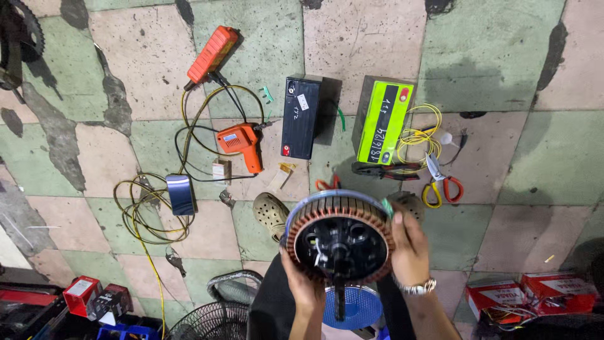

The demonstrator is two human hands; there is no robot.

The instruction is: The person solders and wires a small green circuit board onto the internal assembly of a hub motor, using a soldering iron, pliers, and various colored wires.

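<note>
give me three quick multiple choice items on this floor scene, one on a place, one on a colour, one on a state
1. Where is the black battery?
A. left of the green battery
B. on the fan
C. in a red box

2. What colour is the drill?
A. blue
B. orange
C. white

3. How is the motor stator held?
A. flat on the floor
B. by one hand
C. between the left hand and right hand

Answers: 1 A, the two stand apart on the tiles, black one further left. 2 B, its body is orange. 3 C, a hand grips each side.
</note>
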